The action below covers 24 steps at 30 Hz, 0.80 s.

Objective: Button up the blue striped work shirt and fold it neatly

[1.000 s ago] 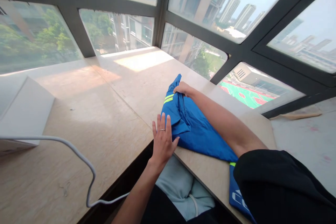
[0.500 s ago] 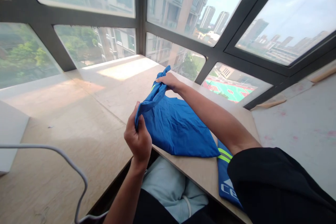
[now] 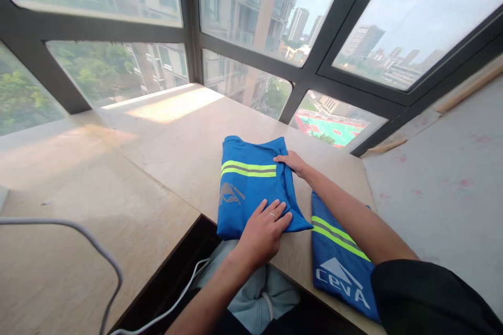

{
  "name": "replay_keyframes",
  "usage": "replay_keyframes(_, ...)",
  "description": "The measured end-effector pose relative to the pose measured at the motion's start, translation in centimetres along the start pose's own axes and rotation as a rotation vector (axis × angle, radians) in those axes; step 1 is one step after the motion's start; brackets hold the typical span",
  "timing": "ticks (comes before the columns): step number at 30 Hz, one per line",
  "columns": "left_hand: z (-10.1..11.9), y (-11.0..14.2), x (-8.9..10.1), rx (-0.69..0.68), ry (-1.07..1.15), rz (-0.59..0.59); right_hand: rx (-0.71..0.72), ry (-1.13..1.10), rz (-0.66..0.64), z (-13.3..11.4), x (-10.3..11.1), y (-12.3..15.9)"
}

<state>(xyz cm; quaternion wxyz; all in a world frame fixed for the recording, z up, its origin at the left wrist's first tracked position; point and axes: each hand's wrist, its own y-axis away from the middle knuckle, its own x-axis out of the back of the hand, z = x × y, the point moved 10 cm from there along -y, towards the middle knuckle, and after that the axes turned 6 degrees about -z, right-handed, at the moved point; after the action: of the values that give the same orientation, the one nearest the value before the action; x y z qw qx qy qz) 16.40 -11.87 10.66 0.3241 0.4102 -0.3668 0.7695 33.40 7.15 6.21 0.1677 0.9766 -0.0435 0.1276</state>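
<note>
A blue garment (image 3: 255, 188) lies folded into a rough rectangle on the wooden surface. Across it runs a yellow-green and grey reflective band, with a grey logo below. My left hand (image 3: 264, 233), a ring on one finger, rests flat on its lower part with fingers spread. At the upper right edge, my right hand (image 3: 294, 163) pinches the fabric; its other fingers are partly hidden. A corner of cloth sticks out toward the right. Beside it, partly under my right forearm, is a second folded blue garment (image 3: 338, 251) with matching bands and white "ceva" lettering.
The wooden surface (image 3: 157, 167) runs back to dark-framed windows (image 3: 192, 26). A white cable (image 3: 94, 246) loops at the left. Below the surface's edge, in a dark gap, are my light-coloured trousers (image 3: 251, 298). A papered wall (image 3: 432, 193) stands at the right.
The garment was held up and gathered between both hands; now it lies flat and folded, band and logo showing. My left hand let go and moved right onto it. The view shifted right.
</note>
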Motion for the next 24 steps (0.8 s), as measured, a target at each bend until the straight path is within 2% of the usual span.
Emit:
replay_keyframes(3, 0.2, -0.7, -4.0, 0.027, -0.025, -0.092, -0.026, -0.025, 0.004, 4.8, 1.3, -0.8)
replay_keyframes(5, 0.2, -0.9, -5.3, 0.052, -0.044, -0.102, -0.026, -0.035, 0.000, 6.1, 1.6, -1.3)
replay_keyframes(6, 0.1, -1.0, -5.3, 0.062, -0.053, -0.079, -0.024, -0.038, -0.005, 6.2, 1.7, -1.6)
replay_keyframes(8, 0.2, -1.0, -4.3, 0.068, -0.078, 0.018, -0.011, -0.046, -0.020, 5.5, 1.7, -2.1)
replay_keyframes(11, 0.3, -0.9, -1.9, 0.070, -0.124, 0.195, 0.068, -0.112, -0.108, 3.0, 0.5, -2.8)
replay_keyframes(14, 0.2, -1.3, -1.1, 0.083, -0.142, 0.228, 0.110, -0.234, -0.199, 1.4, -1.0, -3.6)
replay_keyframes(16, 0.3, -1.7, -1.7, 0.071, -0.147, 0.152, 0.046, -0.292, -0.179, 2.5, -1.3, -4.2)
replay_keyframes(19, 0.4, -1.2, -2.1, 0.041, -0.168, 0.054, -0.064, -0.334, -0.131, 5.5, -1.3, -4.3)
replay_keyframes(24, -2.4, 2.6, 0.1, 0.132, -0.263, 0.063, -0.168, -0.447, -0.186, 8.8, -1.6, -3.3)
